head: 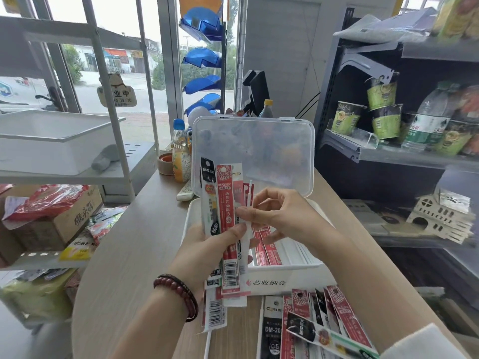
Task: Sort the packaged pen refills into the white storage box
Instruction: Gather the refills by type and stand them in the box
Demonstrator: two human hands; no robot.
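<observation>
At frame centre the left hand [204, 251], palm up with the thumb curled over, grips an upright fan of refill packs [224, 203] above the open box [285, 272], while the right hand [285, 216], wrist raised, pinches a white refill [250, 189] from that fan.

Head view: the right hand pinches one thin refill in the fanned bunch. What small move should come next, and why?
Probably draw the thin white refill clear of the bunch the left hand holds and lower it into the white storage box: its lid stands open, red packets already lie inside, and the right hand pinches it.
</observation>
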